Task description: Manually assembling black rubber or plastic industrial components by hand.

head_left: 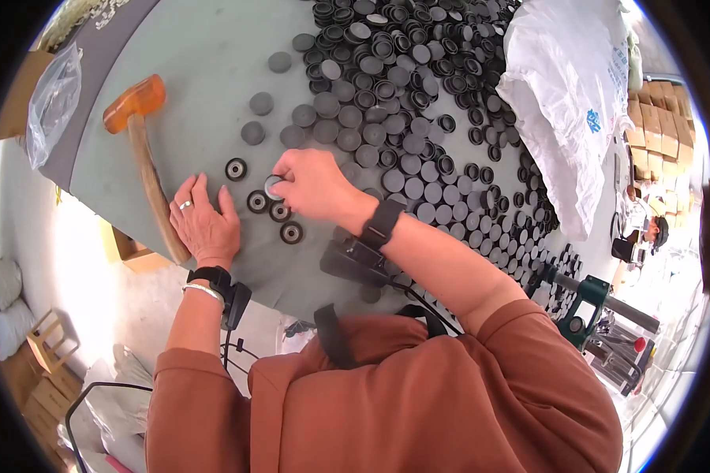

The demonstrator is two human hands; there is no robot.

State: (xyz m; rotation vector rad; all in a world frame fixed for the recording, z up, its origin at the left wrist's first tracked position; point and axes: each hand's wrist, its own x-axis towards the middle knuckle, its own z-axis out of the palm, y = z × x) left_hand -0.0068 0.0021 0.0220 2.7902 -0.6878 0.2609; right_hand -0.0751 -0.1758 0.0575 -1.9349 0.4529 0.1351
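Note:
My right hand [314, 185] is closed in a pinch on a round grey cap [273, 187], held just above several small black rings with metal-looking centres. Three of these lie close together under and beside it, among them one black ring [291, 232] nearest me. Another black ring [236, 169] sits apart, farther off and to the left. My left hand [207, 225] rests on the green-grey tabletop [205, 102] with its fingers apart and nothing in it. Just left of it lies a mallet [144, 150] with an orange head and wooden handle.
A large heap of dark grey round caps [386, 87] spreads over the table's far middle and right. Some loose caps [261, 103] lie at its left edge. A white sack [560, 102] lies at the right. Beyond the table's right side stands a green metal clamp-like device [585, 311].

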